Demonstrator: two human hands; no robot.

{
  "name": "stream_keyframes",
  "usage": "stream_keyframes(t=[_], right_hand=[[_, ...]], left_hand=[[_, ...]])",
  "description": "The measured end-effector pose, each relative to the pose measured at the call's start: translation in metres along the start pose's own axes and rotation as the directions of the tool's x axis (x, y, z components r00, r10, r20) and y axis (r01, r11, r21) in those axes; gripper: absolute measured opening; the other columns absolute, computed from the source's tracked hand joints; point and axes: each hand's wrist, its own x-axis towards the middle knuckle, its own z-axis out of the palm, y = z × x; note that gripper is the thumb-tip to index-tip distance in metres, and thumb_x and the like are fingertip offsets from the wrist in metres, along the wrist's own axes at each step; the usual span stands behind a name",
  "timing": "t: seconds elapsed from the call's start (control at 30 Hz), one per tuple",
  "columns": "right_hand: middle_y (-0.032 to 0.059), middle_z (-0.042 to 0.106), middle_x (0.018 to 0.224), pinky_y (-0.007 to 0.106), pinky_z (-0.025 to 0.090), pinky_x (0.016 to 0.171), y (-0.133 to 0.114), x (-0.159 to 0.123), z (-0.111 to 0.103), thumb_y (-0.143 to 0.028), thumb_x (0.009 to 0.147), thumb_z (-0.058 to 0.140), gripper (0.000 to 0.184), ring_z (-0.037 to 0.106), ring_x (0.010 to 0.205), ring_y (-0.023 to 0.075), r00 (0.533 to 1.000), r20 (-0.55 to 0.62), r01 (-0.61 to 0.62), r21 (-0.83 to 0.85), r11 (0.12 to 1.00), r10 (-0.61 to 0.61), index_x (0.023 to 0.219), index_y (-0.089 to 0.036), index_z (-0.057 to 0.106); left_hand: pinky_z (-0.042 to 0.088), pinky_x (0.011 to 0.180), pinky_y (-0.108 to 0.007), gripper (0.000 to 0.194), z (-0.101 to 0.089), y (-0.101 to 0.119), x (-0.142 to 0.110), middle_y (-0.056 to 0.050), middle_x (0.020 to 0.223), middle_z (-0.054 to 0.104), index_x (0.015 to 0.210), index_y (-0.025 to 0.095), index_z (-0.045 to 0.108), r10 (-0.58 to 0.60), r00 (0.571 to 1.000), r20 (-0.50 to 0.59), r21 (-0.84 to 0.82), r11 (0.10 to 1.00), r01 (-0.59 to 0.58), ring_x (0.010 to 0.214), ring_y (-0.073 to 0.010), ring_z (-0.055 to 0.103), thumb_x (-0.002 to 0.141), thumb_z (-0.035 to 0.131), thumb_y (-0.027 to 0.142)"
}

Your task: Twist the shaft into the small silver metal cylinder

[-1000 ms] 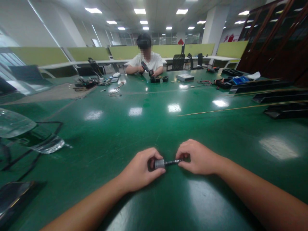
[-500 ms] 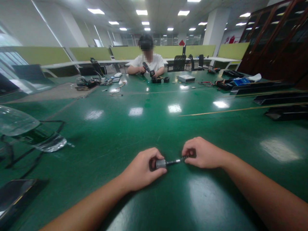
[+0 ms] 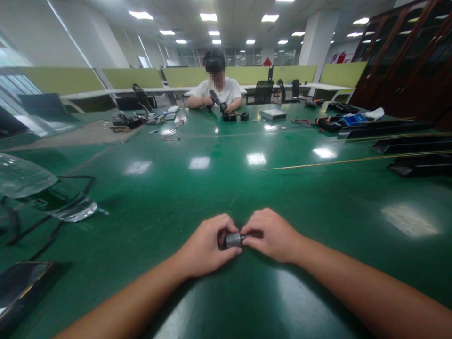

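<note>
My left hand (image 3: 205,245) is closed round a small grey metal cylinder (image 3: 233,239), held just above the green table (image 3: 212,188) near its front edge. My right hand (image 3: 270,235) is pinched against the cylinder's right end, its fingers covering the thin dark shaft that sticks out there. The two hands touch around the part. Most of the shaft is hidden under my right fingers.
A clear curved plastic piece on a black wire frame (image 3: 42,193) lies at the left, a dark flat device (image 3: 21,287) at the lower left. Long black rails (image 3: 406,141) and a thin rod (image 3: 346,161) lie at the right. A seated person (image 3: 215,89) works across the table among tools.
My right hand has slid left along the shaft to the cylinder, so the shaft that showed between the hands is now covered. My left hand has stayed in place.
</note>
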Motion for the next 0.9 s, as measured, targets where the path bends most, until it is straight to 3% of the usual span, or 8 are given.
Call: stream_keyframes(t=[0.2, 0.5, 0.9], right_hand=[[0.0012, 0.072, 0.082, 0.032, 0.038, 0.078, 0.001, -0.003, -0.003, -0.03, 0.08, 0.072, 0.009, 0.06, 0.082, 0.017, 0.999, -0.027, -0.018, -0.01, 1.0, 0.018, 0.086, -0.022, 0.072], [0.0008, 0.071, 0.083, 0.032, 0.038, 0.077, 0.001, -0.006, -0.003, -0.023, 0.078, 0.071, 0.01, 0.059, 0.082, 0.0172, 0.999, -0.013, 0.034, -0.019, 0.999, -0.034, 0.088, -0.021, 0.071], [0.0019, 0.071, 0.083, 0.032, 0.04, 0.079, 0.004, -0.009, -0.013, -0.024, 0.079, 0.07, 0.011, 0.061, 0.083, 0.0177, 0.999, 0.043, 0.018, -0.015, 1.0, -0.017, 0.089, -0.02, 0.072]], left_hand=[[0.041, 0.062, -0.023, 0.017, -0.001, 0.0, 0.001, -0.001, 0.078, 0.058, 0.09, 0.017, 0.06, -0.025, 0.999, 0.023, -0.062, 0.998, 0.026, 0.068, -0.0132, 0.054, 0.089, 0.058, 0.033], [0.038, 0.059, -0.022, 0.014, 0.002, 0.001, 0.001, 0.001, 0.072, 0.057, 0.086, 0.017, 0.061, -0.056, 0.998, 0.013, -0.016, 0.998, 0.056, 0.064, -0.0127, 0.052, 0.077, 0.067, 0.027], [0.039, 0.059, -0.023, 0.016, 0.002, 0.002, 0.001, 0.002, 0.073, 0.056, 0.086, 0.018, 0.06, -0.078, 0.997, 0.024, -0.012, 0.997, 0.078, 0.064, -0.0129, 0.053, 0.077, 0.068, 0.027]])
